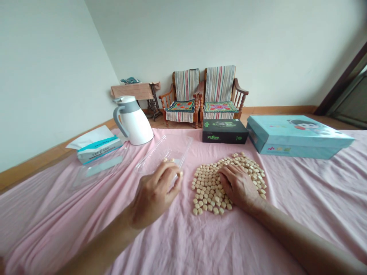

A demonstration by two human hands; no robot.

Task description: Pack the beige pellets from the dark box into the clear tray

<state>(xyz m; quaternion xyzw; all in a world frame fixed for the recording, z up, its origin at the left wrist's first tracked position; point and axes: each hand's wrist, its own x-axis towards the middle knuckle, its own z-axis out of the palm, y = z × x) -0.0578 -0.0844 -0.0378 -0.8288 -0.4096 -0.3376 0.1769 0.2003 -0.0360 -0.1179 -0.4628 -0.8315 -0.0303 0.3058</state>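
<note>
Tan pellets beside clear plastic tray; left hand pinching some at its edge, right hand spread on them.

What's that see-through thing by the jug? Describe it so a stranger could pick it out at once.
On the pink cloth, find the white jug at the far edge. Just right of it lies a clear plastic tray, its near end under the left hand. It is the clear one beside the heap of small pale pieces.
</note>
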